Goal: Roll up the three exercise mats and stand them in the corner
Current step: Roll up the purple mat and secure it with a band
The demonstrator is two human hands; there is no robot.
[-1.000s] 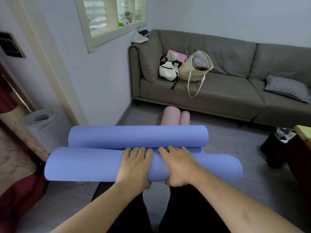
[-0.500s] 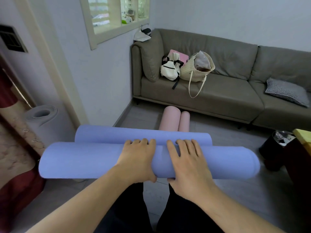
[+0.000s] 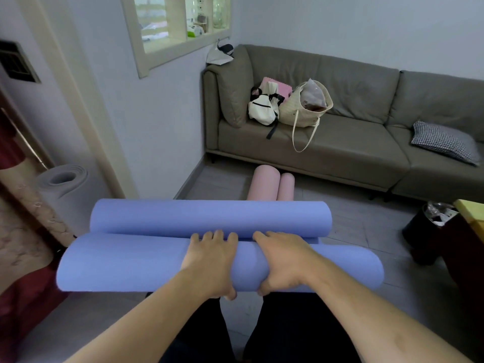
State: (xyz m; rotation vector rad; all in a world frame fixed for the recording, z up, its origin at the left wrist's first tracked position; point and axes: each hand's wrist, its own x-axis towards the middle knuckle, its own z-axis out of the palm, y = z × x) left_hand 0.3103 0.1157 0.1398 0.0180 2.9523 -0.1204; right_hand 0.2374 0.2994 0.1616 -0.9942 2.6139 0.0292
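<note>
Blue mat [image 3: 136, 260] lies across the floor, rolled from both ends into two parallel rolls. Left hand [image 3: 209, 265] and right hand [image 3: 284, 263] wrap the near roll, fingers curled over, thumbs beneath. Risk: central grip only, so the ends may telescope or loosen. Grey mat [image 3: 61, 184] stands at left; pink mat [image 3: 262, 183] lies by the sofa [image 3: 353, 142].

Bare floor [image 3: 348, 218] lies open between the blue mat [image 3: 146, 263] and the sofa [image 3: 353, 142], save the pink rolls [image 3: 264, 183]; a grey roll [image 3: 62, 184] fills the left corner, a black bin [image 3: 421, 231] stands right.
</note>
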